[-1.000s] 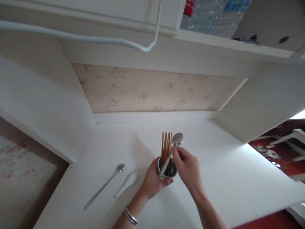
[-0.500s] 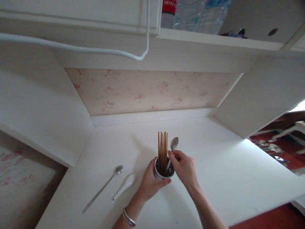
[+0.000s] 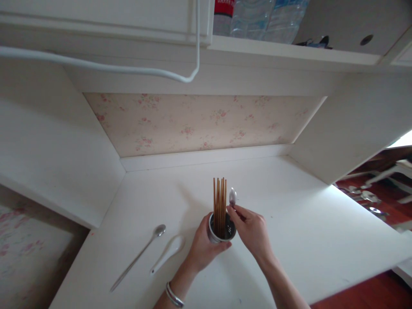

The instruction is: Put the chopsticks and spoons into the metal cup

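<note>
My left hand [image 3: 204, 245] is wrapped round a metal utensil holder [image 3: 221, 240] on the white tabletop. Several wooden chopsticks [image 3: 220, 204] stand upright inside it. Thumb and fingers of my right hand [image 3: 250, 226] pinch a metal spoon [image 3: 232, 196] at the holder's right rim, with the bowl of the spoon upward; its lower handle is hidden by the fingers and holder. On the tabletop left of my left hand lie a white ceramic spoon [image 3: 168, 253] and a long-handled metal spoon [image 3: 139, 258].
A white tabletop [image 3: 299, 240] runs under everything, with side panels left and right [image 3: 331, 124]. Overhead are a white cable [image 3: 122, 68] and a shelf with plastic bottles [image 3: 252, 19]. Floral wallpaper [image 3: 189, 124] covers the back.
The spoon in my right hand has turned and shifted slightly left and down, nearer the chopsticks. My left hand keeps its hold on the utensil holder.
</note>
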The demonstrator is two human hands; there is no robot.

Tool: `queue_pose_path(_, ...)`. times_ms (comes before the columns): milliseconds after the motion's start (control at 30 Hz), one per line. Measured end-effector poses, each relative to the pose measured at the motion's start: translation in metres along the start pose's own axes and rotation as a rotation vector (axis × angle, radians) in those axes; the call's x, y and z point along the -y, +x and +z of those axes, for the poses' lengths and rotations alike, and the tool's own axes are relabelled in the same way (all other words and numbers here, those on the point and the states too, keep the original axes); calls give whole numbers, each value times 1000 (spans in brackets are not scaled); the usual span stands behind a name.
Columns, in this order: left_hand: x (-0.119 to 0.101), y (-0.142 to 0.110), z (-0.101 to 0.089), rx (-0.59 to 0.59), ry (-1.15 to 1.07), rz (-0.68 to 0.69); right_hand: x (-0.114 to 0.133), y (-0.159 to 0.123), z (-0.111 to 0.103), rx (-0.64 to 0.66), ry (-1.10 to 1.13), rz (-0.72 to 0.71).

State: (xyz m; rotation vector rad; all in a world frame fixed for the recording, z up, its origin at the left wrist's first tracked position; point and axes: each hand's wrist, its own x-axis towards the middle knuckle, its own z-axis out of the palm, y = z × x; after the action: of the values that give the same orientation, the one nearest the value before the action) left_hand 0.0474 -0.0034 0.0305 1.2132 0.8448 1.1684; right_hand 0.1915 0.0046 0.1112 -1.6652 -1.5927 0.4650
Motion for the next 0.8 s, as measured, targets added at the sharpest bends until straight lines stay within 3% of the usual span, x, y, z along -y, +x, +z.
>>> queue_pose_path(367,3,-1,-2,-26,21,16,-13,4,4,72,236,23)
queue_pose_path(800,4,0,-2,-34,49,-3,-39,-2,26,184,362,75)
